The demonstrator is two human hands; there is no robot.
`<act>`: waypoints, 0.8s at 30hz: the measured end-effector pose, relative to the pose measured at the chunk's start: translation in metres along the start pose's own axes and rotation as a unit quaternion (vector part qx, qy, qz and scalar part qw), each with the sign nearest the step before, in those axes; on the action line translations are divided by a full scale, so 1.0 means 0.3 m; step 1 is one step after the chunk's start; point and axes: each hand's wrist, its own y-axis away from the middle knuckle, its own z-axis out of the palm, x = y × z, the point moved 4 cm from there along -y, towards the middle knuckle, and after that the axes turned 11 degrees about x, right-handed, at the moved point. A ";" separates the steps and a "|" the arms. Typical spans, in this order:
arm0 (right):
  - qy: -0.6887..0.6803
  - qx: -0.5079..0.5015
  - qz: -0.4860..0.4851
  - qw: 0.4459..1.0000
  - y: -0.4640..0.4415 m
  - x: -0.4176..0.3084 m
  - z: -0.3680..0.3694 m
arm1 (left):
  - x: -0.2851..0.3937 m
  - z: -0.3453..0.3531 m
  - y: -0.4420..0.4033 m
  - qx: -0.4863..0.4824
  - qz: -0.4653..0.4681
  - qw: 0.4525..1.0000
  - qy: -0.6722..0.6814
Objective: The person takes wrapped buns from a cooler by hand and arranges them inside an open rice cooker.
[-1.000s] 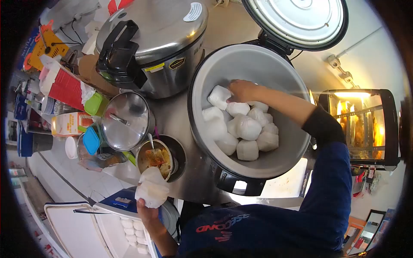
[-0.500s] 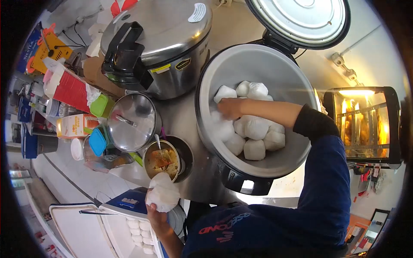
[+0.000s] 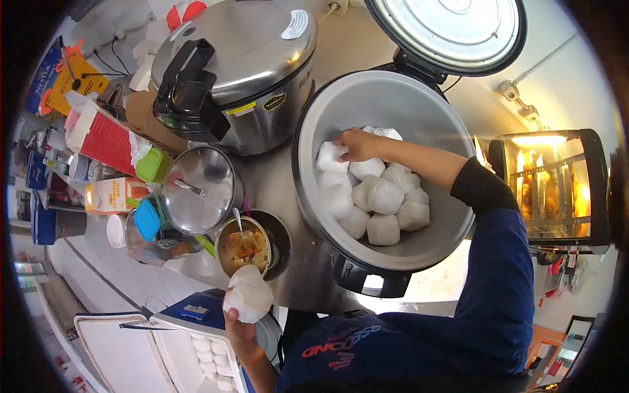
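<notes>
- Big pot (image 3: 426, 101), right of centre: lid (image 3: 452, 29) tipped back, leaves mouth free for reaching in.
- Bundle pile (image 3: 385, 196): heaped on pot floor, walls likely keep it together.
- Right hand (image 3: 360, 145), pile's top: fingers bent onto white bundle (image 3: 329, 159); from here, can't tell if gripped.
- Left hand (image 3: 241, 333), lower left: fingers part-curled, holding crumpled white wrap (image 3: 249, 295) from below, probably for support.

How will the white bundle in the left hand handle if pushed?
The white bundle probably gives a little, since its surface looks loose and creased. Its rounded, uneven shape may make it wobble. It seems light enough for the left hand to support alone.
</notes>
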 end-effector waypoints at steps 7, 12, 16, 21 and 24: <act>0.252 -0.042 0.103 0.961 0.041 0.046 -0.027 | 0.003 0.081 0.003 0.053 -0.015 0.998 -0.003; 0.386 -0.173 0.084 0.902 0.047 0.072 -0.055 | -0.009 0.054 0.017 0.047 -0.004 0.999 0.009; 0.393 -0.232 0.147 0.878 0.058 0.153 -0.071 | -0.009 0.032 0.041 0.072 -0.005 0.997 0.019; 0.283 -0.260 0.247 0.890 0.123 0.270 -0.046 | -0.001 0.025 0.049 0.062 -0.016 0.998 0.023; 0.309 -0.101 0.252 0.912 0.143 0.263 -0.018 | 0.000 0.029 0.051 0.072 -0.006 0.997 0.028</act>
